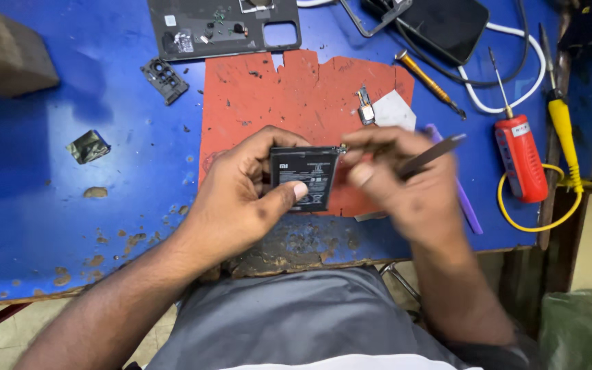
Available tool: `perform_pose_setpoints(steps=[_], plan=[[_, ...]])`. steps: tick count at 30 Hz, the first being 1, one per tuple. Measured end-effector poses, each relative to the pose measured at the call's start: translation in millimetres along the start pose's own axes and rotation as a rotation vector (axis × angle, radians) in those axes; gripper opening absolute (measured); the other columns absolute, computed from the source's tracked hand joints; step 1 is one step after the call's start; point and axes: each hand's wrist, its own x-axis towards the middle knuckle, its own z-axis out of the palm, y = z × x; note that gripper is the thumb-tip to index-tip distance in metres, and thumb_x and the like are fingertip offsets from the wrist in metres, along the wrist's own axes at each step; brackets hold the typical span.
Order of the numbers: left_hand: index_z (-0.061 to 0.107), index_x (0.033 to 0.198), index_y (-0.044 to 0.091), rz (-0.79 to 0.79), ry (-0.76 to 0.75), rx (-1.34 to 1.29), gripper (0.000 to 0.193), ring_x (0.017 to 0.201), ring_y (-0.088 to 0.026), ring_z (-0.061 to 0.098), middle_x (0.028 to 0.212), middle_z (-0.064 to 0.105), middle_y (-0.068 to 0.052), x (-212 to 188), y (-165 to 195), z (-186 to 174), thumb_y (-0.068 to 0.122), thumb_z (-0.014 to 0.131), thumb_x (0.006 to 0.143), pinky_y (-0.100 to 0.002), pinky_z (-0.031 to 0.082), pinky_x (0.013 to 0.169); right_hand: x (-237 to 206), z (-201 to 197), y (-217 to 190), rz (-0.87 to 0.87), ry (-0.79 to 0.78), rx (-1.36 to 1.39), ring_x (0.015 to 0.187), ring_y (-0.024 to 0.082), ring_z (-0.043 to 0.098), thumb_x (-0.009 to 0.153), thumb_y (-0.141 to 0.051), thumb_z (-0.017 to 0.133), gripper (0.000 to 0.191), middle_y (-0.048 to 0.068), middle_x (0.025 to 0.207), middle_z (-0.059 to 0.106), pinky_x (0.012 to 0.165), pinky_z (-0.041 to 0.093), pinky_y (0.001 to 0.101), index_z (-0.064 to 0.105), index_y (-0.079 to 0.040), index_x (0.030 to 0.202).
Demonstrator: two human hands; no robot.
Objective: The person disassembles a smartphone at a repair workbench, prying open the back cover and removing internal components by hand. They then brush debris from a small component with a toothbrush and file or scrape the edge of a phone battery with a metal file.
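1. Head view: the left hand [241, 199] clamps a flat black rectangular battery [305, 177], thumb across its face, above the torn red mat [296, 96] on the blue bench [56, 205], steadying it.
2. At its 3 o'clock, the right hand [399, 185] pinches grey metal tweezers [429, 155], fingertips at the battery's upper corner.

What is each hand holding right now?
Left hand: closed on a flat black rectangular battery.
Right hand: closed on thin grey metal tweezers.

Left hand [241, 195] curled, thumb pressed forward across the front, fingers wrapped behind; right hand [395, 181] blurred, fingertips pinched at upper corner, both forearms angled inward.
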Motion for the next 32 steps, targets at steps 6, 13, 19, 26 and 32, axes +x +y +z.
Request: perform_pose_setpoints(steps=[6, 13, 19, 26, 32], plan=[[0.069, 0.111, 0.003, 0.013, 0.029, 0.143, 0.014, 0.078, -0.003, 0.059, 0.086, 0.069, -0.001, -9.0, 6.8, 1.8, 0.008, 0.068, 0.098, -0.022, 0.05, 0.068, -21.4, 11.1, 20.7, 0.105, 0.035, 0.054, 0.059, 0.001, 0.047, 0.089, -0.008, 0.081, 0.016, -0.008, 0.064, 0.051, 0.056, 0.048, 0.022, 0.067, -0.001, 0.094], [0.069, 0.086, 0.002, 0.237, 0.127, 0.391, 0.009, 0.06, -0.001, 0.059, 0.069, 0.071, 0.0, -23.0, 8.3, 10.7, 0.008, 0.072, 0.092, -0.023, 0.049, 0.054, -34.8, 5.4, 17.7, 0.043, -0.064, -0.052, 0.057, 0.0, 0.033, 0.086, -0.006, 0.081, 0.015, -0.009, 0.063, 0.044, 0.051, 0.027, 0.0227, 0.066, -0.003, 0.088], [0.066, 0.08, 0.001, 0.241, 0.112, 0.439, 0.015, 0.059, -0.006, 0.056, 0.065, 0.067, -0.003, -29.3, 5.6, 18.4, 0.008, 0.076, 0.089, -0.025, 0.046, 0.053, -44.7, 6.4, 13.7, 0.012, -0.12, -0.048, 0.058, 0.0, 0.034, 0.086, -0.005, 0.08, 0.013, -0.008, 0.067, 0.047, 0.052, 0.028, 0.0227, 0.068, -0.003, 0.089], [0.065, 0.1, -0.004, 0.642, 0.081, 0.516, 0.019, 0.085, -0.02, 0.07, 0.095, 0.07, -0.011, -39.6, 11.3, 25.4, 0.007, 0.074, 0.088, -0.031, 0.056, 0.072, -52.6, 6.2, 3.8, -0.17, -0.07, -0.198, 0.06, 0.001, 0.041, 0.083, -0.005, 0.078, 0.015, 0.002, 0.084, 0.064, 0.052, 0.032, 0.022, 0.065, -0.001, 0.087], [0.071, 0.101, 0.005, 0.62, 0.019, 0.503, 0.011, 0.088, -0.022, 0.076, 0.102, 0.075, -0.007, -46.7, -5.6, 25.4, 0.009, 0.078, 0.093, -0.029, 0.058, 0.076, -59.2, 11.4, -1.6, -0.421, -0.011, -0.357, 0.069, 0.011, 0.063, 0.084, -0.006, 0.079, 0.015, 0.004, 0.091, 0.069, 0.058, 0.045, 0.0233, 0.069, -0.001, 0.093]])
